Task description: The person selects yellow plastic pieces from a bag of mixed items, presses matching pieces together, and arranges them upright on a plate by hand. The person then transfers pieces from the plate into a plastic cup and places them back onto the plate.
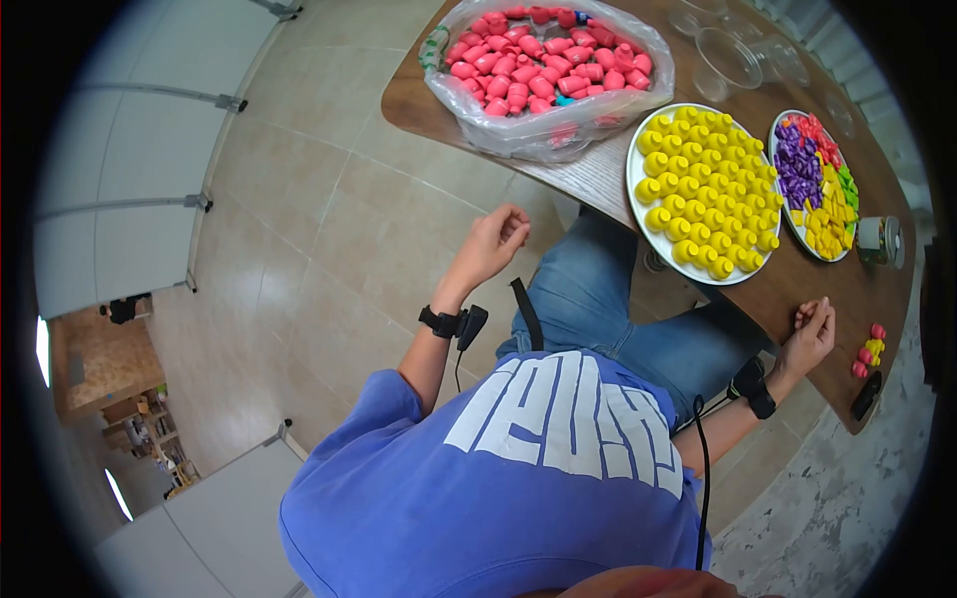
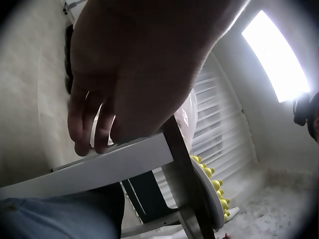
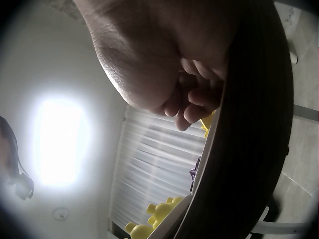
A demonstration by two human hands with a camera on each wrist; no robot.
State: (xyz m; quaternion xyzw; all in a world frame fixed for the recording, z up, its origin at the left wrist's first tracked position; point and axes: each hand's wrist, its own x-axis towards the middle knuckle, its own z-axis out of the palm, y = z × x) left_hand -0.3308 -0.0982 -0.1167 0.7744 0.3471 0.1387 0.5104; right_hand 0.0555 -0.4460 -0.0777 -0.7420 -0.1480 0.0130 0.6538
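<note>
My left hand (image 1: 495, 242) hangs over the floor beside my left thigh, fingers loosely bent and holding nothing. In the left wrist view its fingers (image 2: 78, 119) droop over a pale bar under the table. My right hand (image 1: 809, 337) is at the table's near edge, fingers loosely curled, with nothing visible between them. Closest to it are a small cluster of pink and yellow pieces (image 1: 874, 347) and a white plate (image 1: 635, 184) of yellow bulb-shaped pieces (image 1: 710, 189) with narrow necks. Beyond that lies a second plate (image 1: 776, 135) of purple, red, yellow and green pieces.
A clear plastic bag (image 1: 558, 145) full of pink bottle-shaped pieces (image 1: 543, 65) sits at the table's left end. Transparent containers (image 1: 733, 60) stand at the back. On the right are a lidded jar (image 1: 881, 241) and a small black object (image 1: 865, 396). The brown table (image 1: 404, 95) has rounded corners.
</note>
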